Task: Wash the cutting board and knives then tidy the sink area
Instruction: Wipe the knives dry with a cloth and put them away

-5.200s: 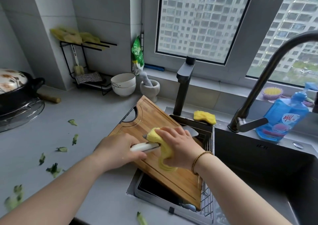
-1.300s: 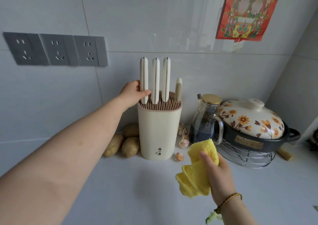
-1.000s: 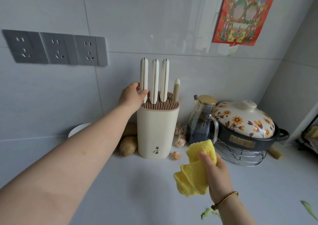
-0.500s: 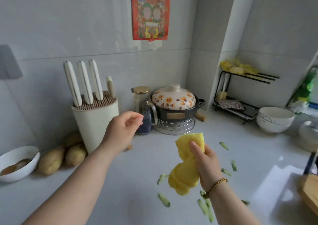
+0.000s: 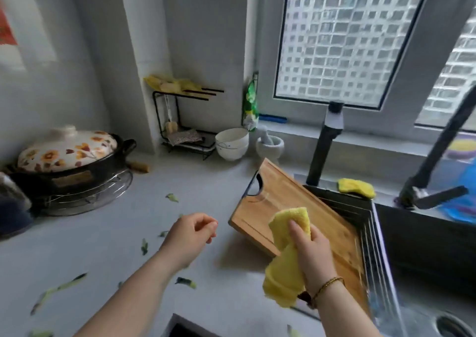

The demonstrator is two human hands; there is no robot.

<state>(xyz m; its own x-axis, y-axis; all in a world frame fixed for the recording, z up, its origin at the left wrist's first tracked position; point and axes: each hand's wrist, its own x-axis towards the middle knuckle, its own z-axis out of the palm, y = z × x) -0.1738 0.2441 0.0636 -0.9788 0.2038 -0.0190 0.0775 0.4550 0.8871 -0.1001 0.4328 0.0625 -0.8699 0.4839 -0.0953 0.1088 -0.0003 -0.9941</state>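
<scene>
The right hand (image 5: 313, 254) grips a yellow cloth (image 5: 284, 272) just above the wooden cutting board (image 5: 291, 208). The board lies slanted across the left edge of the dark sink (image 5: 425, 238). Its handle hole is at the far end, over the grey table (image 5: 206, 182). The left hand (image 5: 190, 236) hangs above the table with its fingers loosely bent, holding nothing. Small green vegetable bits (image 5: 172, 197) lie on the table. At the far left sits a pot with a flowered lid (image 5: 67, 151). White bowls (image 5: 231, 143) stand near the window.
</scene>
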